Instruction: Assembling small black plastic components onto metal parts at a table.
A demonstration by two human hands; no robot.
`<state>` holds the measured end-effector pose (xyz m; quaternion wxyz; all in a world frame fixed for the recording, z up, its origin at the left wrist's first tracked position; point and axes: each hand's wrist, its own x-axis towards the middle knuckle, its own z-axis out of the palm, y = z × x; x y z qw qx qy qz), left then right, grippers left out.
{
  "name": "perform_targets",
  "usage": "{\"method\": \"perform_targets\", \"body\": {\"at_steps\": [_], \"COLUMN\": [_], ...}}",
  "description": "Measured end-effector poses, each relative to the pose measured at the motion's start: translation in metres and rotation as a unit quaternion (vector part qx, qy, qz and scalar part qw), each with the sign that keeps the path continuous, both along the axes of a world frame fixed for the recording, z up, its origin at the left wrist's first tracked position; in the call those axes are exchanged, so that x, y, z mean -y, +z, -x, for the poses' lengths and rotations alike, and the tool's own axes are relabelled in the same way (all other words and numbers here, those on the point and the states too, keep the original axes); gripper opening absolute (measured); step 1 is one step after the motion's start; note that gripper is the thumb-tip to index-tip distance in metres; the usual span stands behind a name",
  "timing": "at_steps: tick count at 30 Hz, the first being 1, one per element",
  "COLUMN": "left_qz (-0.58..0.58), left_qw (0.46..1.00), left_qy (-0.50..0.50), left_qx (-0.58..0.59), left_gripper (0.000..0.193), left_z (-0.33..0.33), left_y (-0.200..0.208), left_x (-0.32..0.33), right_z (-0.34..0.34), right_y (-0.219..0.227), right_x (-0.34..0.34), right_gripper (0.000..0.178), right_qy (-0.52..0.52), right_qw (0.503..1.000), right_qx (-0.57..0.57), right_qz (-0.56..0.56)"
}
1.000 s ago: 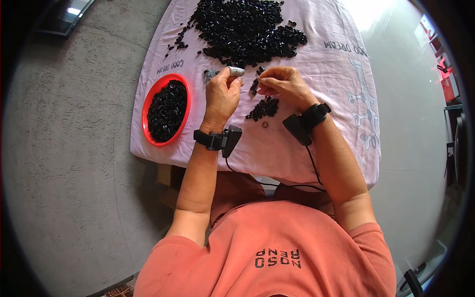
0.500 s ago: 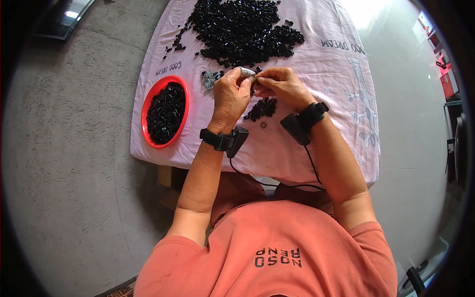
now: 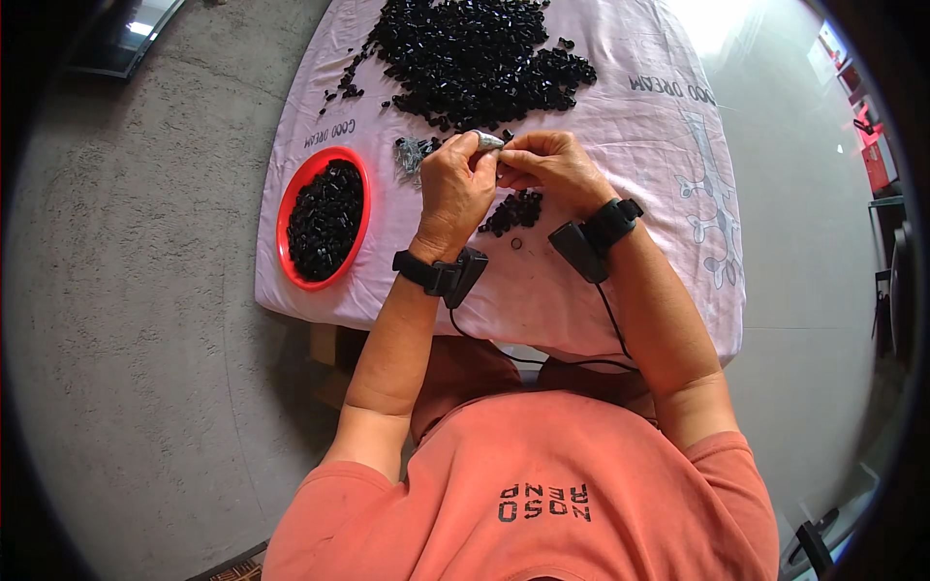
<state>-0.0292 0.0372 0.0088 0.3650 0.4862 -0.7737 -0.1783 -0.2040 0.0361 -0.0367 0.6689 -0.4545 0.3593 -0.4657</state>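
Observation:
My left hand (image 3: 457, 190) and my right hand (image 3: 557, 167) meet fingertip to fingertip over the cloth-covered table. A grey covering (image 3: 490, 141) wraps one fingertip of the left hand. Both hands are closed in a pinch, and whatever lies between the fingers is too small and hidden to name. Just below them is a small group of black plastic pieces (image 3: 511, 213). Beside the left hand lies a clump of thin, grey, wire-like bits (image 3: 409, 157). A large heap of similar black pieces (image 3: 465, 63) spreads beyond the hands.
A red bowl (image 3: 364, 218) of black pieces stands at the table's left edge. One small dark ring (image 3: 516, 244) lies on the pink cloth (image 3: 620, 290). Black cables (image 3: 542, 363) run from both wrist straps across the near edge.
My left hand has shifted slightly to the right, and its covered fingertip has tilted down toward my right fingers. The right hand stays in almost the same place.

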Motion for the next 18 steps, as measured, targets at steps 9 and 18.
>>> {"method": "perform_targets", "body": {"at_steps": [9, 18], "left_qz": [-0.026, -0.01], "left_qw": [0.999, 0.997], "left_qy": [-0.03, 0.005], "left_qx": [-0.01, 0.077], "left_gripper": [0.007, 0.009], "left_z": [-0.007, -0.032], "left_y": [0.009, -0.016], "left_x": [0.004, 0.005], "right_z": [0.005, 0.01], "right_y": [0.0, 0.004], "right_x": [0.001, 0.003], "right_gripper": [0.021, 0.019], "right_qy": [-0.007, -0.098], "right_qw": [1.0, 0.991], "right_qx": [0.017, 0.093], "right_qz": [-0.001, 0.004]}}
